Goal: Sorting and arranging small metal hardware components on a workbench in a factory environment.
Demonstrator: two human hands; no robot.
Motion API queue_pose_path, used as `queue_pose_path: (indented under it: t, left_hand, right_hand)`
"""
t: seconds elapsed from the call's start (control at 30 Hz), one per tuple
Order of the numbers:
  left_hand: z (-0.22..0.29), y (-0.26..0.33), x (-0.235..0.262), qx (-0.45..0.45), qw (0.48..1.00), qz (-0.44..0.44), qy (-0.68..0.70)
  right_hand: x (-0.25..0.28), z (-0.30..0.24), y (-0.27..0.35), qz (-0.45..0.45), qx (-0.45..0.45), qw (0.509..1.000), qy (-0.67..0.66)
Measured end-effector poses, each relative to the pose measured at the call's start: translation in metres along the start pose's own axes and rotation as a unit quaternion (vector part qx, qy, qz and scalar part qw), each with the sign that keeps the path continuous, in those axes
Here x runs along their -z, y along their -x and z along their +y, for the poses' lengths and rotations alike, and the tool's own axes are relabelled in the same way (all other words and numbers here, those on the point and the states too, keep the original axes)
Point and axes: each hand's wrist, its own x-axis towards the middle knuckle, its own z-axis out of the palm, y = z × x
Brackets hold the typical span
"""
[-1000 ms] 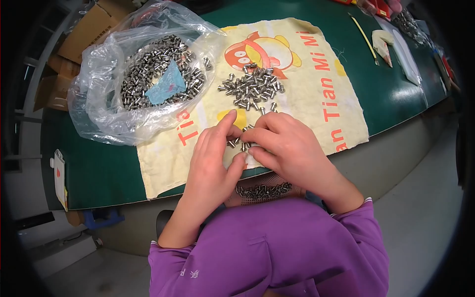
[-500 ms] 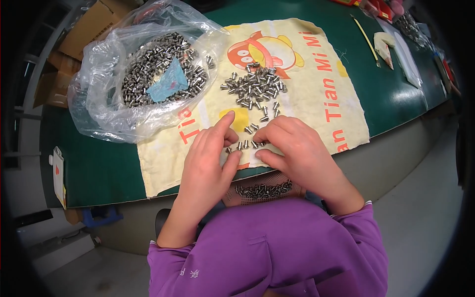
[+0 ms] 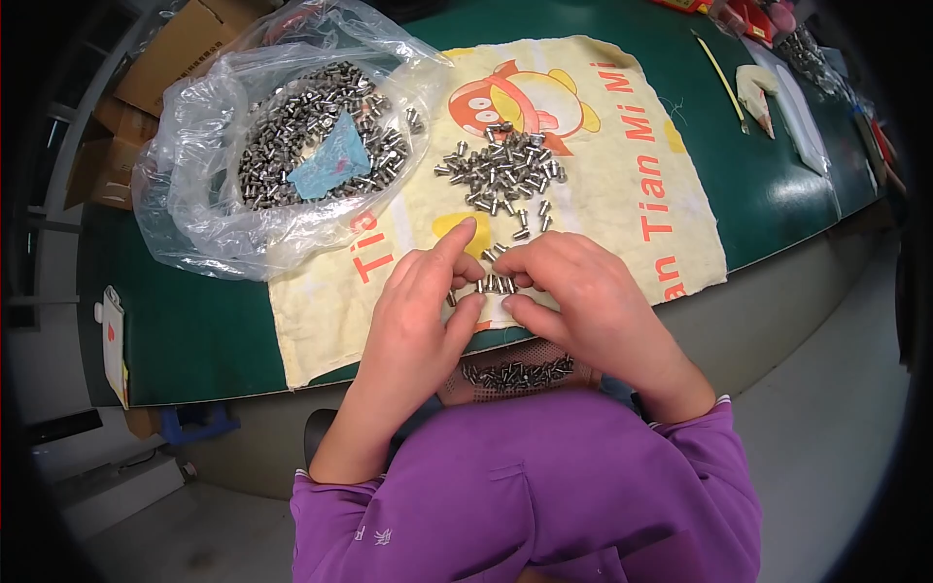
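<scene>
A short row of small silvery screws (image 3: 497, 285) stands on the cloth between my two hands, packed side by side. My left hand (image 3: 418, 296) closes on the row's left end with thumb and curled fingers, its index finger pointing up and away. At the right end, my right hand (image 3: 569, 282) holds the row between bent fingers and thumb. One loose screw (image 3: 451, 297) shows beside my left fingers. A few more screws (image 3: 495, 252) lie just beyond the row. Farther off is a loose pile of screws (image 3: 505, 170). My fingertips partly hide the row's ends.
A clear plastic bag (image 3: 194, 219) full of screws, with a blue scrap (image 3: 335, 160) on top, sits at left. The printed yellowish cloth (image 3: 321, 330) covers part of the green table (image 3: 214, 340). Below the table edge, a perforated basket (image 3: 457, 389) holds more screws.
My left hand has moved slightly right, toward my right hand. The screws between them, spaced apart before, are now pressed together into a tight row.
</scene>
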Motion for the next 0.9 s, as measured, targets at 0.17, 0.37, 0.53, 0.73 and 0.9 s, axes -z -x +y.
queue_pose_path:
  t: [0.17,0.37,0.53,0.73,0.9]
  left_hand:
    - [0.001,0.002,0.000,0.010,1.000,0.002,0.018]
    - [-0.001,-0.002,0.000,0.007,1.000,0.019,0.002]
    - [0.000,-0.001,0.001,0.008,1.000,0.000,-0.002]
    - [0.002,0.004,0.002,0.011,1.000,0.021,-0.006]
    - [-0.007,0.011,0.010,-0.036,0.992,0.034,-0.114]
  right_hand:
    - [-0.001,0.005,0.000,-0.009,0.026,0.999,0.028]
    - [-0.002,0.006,0.001,-0.005,0.027,0.999,0.031]
    - [-0.001,0.005,0.002,-0.014,0.019,0.999,0.031]
    - [0.005,0.002,0.007,0.011,-0.043,0.999,-0.020]
    - [0.012,0.004,0.011,-0.010,-0.021,0.998,0.066]
